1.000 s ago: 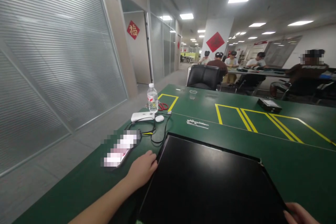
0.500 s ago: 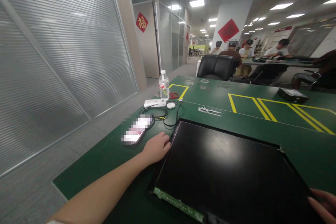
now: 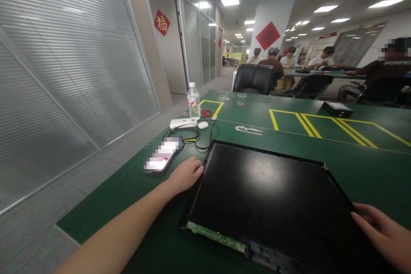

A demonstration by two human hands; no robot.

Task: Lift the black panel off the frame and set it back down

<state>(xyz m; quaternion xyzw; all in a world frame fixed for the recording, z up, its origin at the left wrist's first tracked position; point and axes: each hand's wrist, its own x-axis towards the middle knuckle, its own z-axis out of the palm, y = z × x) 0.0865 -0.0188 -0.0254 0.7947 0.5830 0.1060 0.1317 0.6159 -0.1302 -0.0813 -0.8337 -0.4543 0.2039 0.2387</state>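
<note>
Head view: glossy, flat black panel (image 3: 266,197)

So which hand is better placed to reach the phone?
Probably the left hand: it's at the left edge of the black panel, near the phone; the right hand touches the opposite edge.

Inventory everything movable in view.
Screen: one, black, centre
Circuit board: one, green, screen's near edge
Phone: one, whitish display, left
Cabling: uncounted, black, beyond phone
Gadgets: two, white, near bottle
Bottle: one, clear, left
Scissors: one, red, beside bottle
Scraps: several, whitish, beyond screen
Cup: one, clear, far side
Box: one, black, far right
Tables: several, nearest green, throughout
Chairs: several, black, background
People: five, brown/white tops, background
Left hand, right hand: two, bare, screen's sides
</note>
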